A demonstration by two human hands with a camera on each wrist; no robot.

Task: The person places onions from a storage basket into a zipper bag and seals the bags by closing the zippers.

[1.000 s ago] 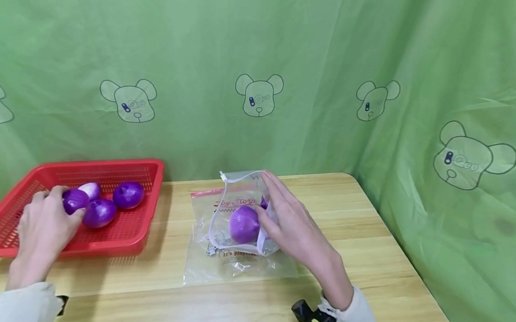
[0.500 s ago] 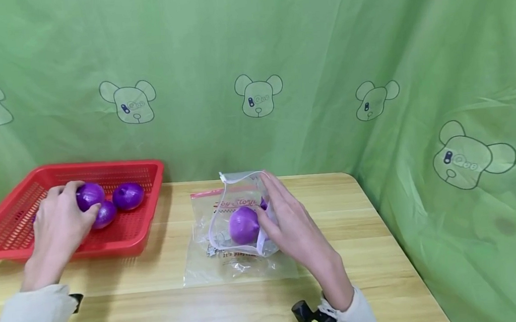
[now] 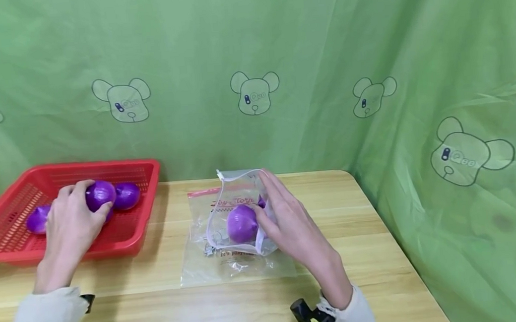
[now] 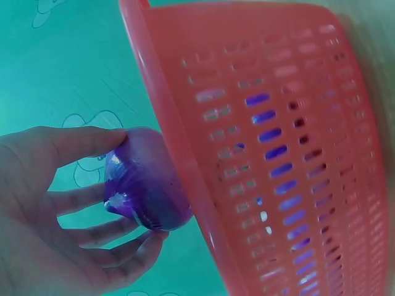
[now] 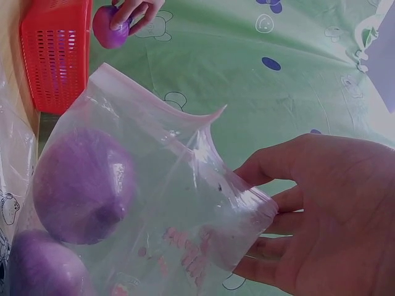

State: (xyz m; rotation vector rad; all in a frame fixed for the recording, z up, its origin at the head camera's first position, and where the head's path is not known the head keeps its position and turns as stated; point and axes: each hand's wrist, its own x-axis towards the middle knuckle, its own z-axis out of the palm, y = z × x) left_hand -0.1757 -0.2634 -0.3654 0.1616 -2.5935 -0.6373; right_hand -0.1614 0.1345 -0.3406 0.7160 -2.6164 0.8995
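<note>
My left hand [image 3: 73, 223] grips a shiny purple onion [image 3: 101, 194] between thumb and fingers. In the left wrist view this onion [image 4: 151, 179] is held up beside the rim of the red basket [image 4: 203, 222]. Other purple onions lie in the basket, one at its left [image 3: 37, 220] and one at its right [image 3: 128, 195]. My right hand [image 3: 296, 223] pinches the edge of a clear zip bag [image 3: 220, 234] and keeps its mouth apart. Inside the bag sit purple onions [image 5: 86, 185], two of which show in the right wrist view.
Beneath the filled bag lies a flat printed clear bag [image 3: 194, 272] with a red strip along its top. Both rest on a light wooden table [image 3: 184, 318]. A green curtain [image 3: 184, 35] with bear drawings hangs behind and to the right.
My left hand has moved right within the basket area, carrying the onion upward. An onion at the basket's left has come into sight. My right hand stays put at the bag.
</note>
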